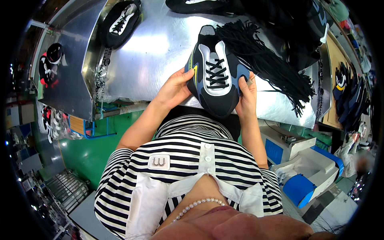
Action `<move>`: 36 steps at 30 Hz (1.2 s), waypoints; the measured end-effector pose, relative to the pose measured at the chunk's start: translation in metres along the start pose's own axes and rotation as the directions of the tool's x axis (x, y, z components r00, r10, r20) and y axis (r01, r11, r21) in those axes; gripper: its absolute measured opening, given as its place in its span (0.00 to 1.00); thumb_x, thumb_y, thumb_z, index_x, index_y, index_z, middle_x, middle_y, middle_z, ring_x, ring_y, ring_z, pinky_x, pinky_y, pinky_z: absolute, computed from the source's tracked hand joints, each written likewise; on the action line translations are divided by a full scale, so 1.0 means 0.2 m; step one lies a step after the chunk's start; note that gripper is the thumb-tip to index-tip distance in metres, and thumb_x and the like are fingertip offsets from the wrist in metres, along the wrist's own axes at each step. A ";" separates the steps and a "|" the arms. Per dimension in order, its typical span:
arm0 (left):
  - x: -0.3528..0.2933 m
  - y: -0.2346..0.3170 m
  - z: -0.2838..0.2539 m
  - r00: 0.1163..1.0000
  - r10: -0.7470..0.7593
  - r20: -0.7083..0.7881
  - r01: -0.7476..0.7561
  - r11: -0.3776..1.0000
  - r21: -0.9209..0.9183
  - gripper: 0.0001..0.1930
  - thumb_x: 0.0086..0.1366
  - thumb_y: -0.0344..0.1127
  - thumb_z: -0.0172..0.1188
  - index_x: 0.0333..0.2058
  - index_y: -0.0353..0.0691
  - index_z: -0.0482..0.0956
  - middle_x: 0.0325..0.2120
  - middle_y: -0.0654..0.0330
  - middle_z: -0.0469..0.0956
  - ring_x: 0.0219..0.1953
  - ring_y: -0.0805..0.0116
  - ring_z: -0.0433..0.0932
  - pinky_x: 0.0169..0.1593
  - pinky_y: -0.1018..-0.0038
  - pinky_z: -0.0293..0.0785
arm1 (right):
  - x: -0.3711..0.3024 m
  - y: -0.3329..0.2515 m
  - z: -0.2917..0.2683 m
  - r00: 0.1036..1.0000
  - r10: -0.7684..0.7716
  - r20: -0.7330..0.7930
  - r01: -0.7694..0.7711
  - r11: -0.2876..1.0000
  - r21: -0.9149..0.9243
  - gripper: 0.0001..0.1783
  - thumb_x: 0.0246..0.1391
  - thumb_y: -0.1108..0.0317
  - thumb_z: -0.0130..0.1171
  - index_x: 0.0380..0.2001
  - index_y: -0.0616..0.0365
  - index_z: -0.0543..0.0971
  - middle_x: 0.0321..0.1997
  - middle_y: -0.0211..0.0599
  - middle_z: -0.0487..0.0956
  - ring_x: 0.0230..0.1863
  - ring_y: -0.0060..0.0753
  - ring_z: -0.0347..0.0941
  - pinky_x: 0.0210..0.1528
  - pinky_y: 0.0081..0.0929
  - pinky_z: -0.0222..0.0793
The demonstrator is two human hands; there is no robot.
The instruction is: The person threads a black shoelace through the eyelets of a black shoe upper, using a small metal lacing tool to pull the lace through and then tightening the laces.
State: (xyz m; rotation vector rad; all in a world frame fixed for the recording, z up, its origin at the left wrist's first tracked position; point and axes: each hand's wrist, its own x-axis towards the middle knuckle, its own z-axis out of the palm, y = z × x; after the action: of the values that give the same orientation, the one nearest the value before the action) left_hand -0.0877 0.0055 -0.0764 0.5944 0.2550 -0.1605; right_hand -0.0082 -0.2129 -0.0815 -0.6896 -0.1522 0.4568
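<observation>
Between my two hands I hold a shoe upper (218, 98), dark with blue and yellow side parts, a white-edged throat and black laces crossed over it. Its rounded toe points toward me. My left hand (176, 89) is closed on its left side, the thumb lying on top by the yellow trim. On the other side my right hand (246, 94) grips the edge, thumb up against the blue panel. A large bundle of black laces (268, 60) lies just beyond my right hand on the metal table (140, 76).
Another laced upper (120, 22) rests at the table's far left, and a further dark one (198, 5) at the far edge. Dark uppers are heaped at the far right. A side ledge at left carries a black, white and red upper (51, 66). A grey-and-blue machine (304, 160) stands at my right.
</observation>
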 end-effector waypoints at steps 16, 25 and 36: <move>-0.01 -0.09 0.01 0.997 -0.043 -0.059 0.029 0.975 -0.218 0.21 0.68 0.32 0.57 0.56 0.28 0.68 0.52 0.51 0.76 0.54 0.62 0.77 0.60 0.65 0.72 | 0.04 0.05 -0.08 0.980 0.016 -0.198 -0.153 0.693 -0.705 0.19 0.60 0.67 0.62 0.51 0.61 0.72 0.43 0.33 0.76 0.39 0.23 0.73 0.45 0.21 0.70; 0.04 -0.14 -0.06 0.989 0.032 -0.143 -0.050 0.991 -0.125 0.19 0.68 0.29 0.56 0.56 0.33 0.68 0.50 0.53 0.77 0.51 0.62 0.78 0.58 0.64 0.75 | -0.03 -0.05 0.16 0.927 -0.202 0.315 0.331 0.049 -0.943 0.12 0.49 0.74 0.69 0.38 0.57 0.81 0.35 0.34 0.75 0.25 0.27 0.71 0.26 0.22 0.68; 0.03 -0.15 -0.04 0.991 0.037 -0.131 -0.050 0.994 -0.097 0.19 0.68 0.29 0.57 0.56 0.34 0.69 0.49 0.54 0.78 0.51 0.64 0.78 0.56 0.66 0.76 | 0.03 -0.05 0.22 0.875 0.192 0.444 0.459 -0.039 -0.888 0.09 0.46 0.78 0.67 0.29 0.60 0.76 0.30 0.34 0.74 0.26 0.34 0.74 0.29 0.26 0.70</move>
State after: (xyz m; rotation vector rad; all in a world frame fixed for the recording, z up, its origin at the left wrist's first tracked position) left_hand -0.0908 -0.0158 -0.0999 0.5106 0.3730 -0.0664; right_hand -0.0113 -0.1913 -0.0416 -2.0902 -1.1544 0.1950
